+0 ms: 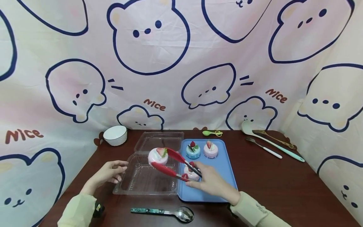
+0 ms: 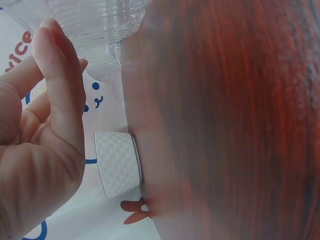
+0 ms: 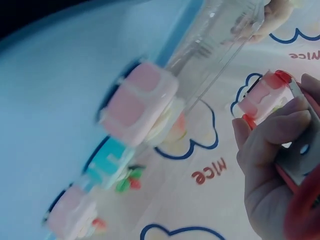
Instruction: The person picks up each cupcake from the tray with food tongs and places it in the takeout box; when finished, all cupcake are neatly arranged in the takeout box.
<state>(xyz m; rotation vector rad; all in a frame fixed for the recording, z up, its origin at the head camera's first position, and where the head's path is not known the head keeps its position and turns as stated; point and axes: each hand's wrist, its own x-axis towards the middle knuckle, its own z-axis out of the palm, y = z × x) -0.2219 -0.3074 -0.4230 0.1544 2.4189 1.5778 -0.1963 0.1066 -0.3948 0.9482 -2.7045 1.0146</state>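
Note:
My right hand (image 1: pixel 211 183) grips red-tipped metal tongs (image 1: pixel 164 169). Between the tong tips is a small pink-and-white toy cake (image 1: pixel 154 155) topped with a strawberry slice, above the hinged clear plastic container (image 1: pixel 141 186). The container's lid (image 1: pixel 158 138) lies back. At the container's left edge is my left hand (image 1: pixel 109 172), its fingers loosely bent around nothing; whether they touch the rim, I cannot tell. The blue tray (image 1: pixel 211 194) holds a blue cake (image 1: pixel 193 154), a pink cake (image 1: pixel 210 152) and another pink cake (image 1: pixel 189 173), partly hidden by the tongs.
A metal spoon (image 1: pixel 184 214) with a green patterned handle lies in front. The white bowl (image 1: pixel 115 136) stands at the back left. A small green spoon (image 1: pixel 208 133) is behind the tray. To the right lie a long ladle (image 1: pixel 272 138), a fork (image 1: pixel 263 146) and a gold-coloured utensil (image 1: pixel 279 140).

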